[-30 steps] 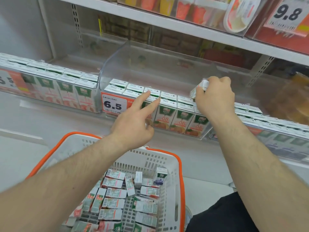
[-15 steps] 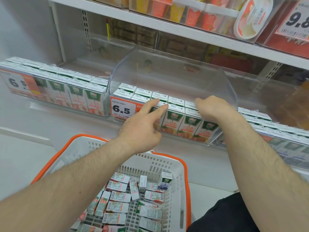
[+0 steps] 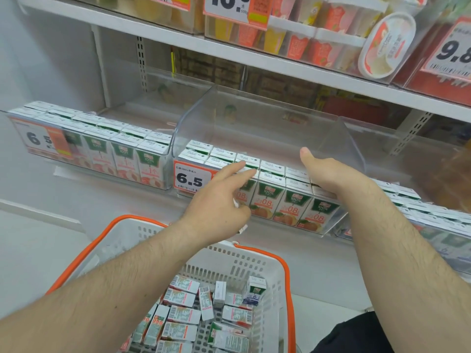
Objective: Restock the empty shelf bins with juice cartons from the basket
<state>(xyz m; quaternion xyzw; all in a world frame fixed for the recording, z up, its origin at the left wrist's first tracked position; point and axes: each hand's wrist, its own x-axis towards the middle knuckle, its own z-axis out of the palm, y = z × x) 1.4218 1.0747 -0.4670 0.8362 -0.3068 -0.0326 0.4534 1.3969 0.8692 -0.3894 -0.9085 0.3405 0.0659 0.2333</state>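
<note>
I see both hands up at the middle clear bin [image 3: 267, 123], which I take as my landmark. Two rows of juice cartons [image 3: 293, 200] stand upright along its front wall, green-topped with orange fruit print, and behind them the bin floor is bare. Left hand [image 3: 216, 210]: index and middle fingers extended side by side, tips resting on the carton tops near the bin's left half; the remaining fingers are curled under and I cannot tell if they hold anything. Right hand [image 3: 328, 177]: lies palm down over the cartons at the bin's right end, thumb [image 3: 307, 155] raised and apart from the rest; its fingers are hidden behind the hand, so I cannot tell whether they curl round a carton or lie flat. A 6.5 price tag [image 3: 192, 178] is fixed to the bin's front left corner. Left of the bin, a neighbouring bin [image 3: 96, 154] is full of similar cartons; right of it, another row of cartons [image 3: 433, 220] runs off frame. Below the bin, the white basket [image 3: 254, 258] with orange rim holds loose cartons [image 3: 183, 314] lying flat in a jumble, one [image 3: 256, 289] standing upright at its far right. Above the bin, the upper shelf [image 3: 229, 49] carries fruit cups and tubs
</note>
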